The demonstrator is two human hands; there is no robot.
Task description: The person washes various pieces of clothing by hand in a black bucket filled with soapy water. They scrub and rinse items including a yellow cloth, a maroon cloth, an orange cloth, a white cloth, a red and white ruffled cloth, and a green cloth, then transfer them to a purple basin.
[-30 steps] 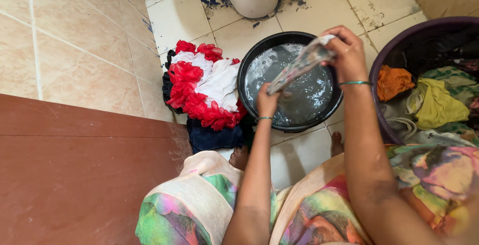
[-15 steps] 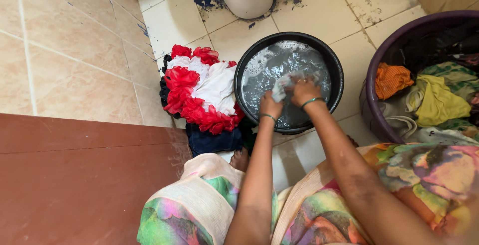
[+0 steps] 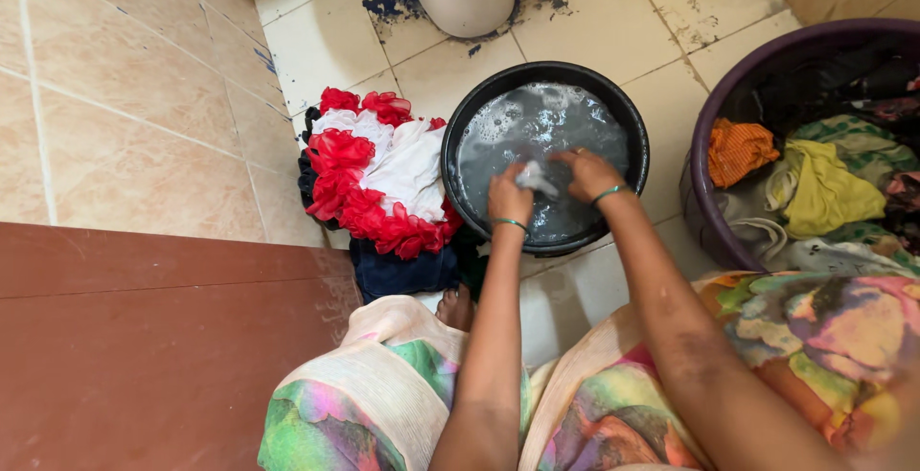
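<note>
Both hands have sunk lower into the round black plastic basin [image 3: 640, 160] of soapy water; left hand [image 3: 509, 199] and right hand [image 3: 589, 173] pinch a small pale wet cloth [image 3: 534, 179] between them.

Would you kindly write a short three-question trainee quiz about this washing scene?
1. True or false: both hands are in the black basin of soapy water.
2. What do the left hand and right hand hold between them? A) a brush B) a small pale cloth C) a bottle
3. Which side of the basin does the red and white garment lie on, as pictured?

Key: 1 true; 2 B; 3 the left side; the purple tub of clothes is on the right.
</note>
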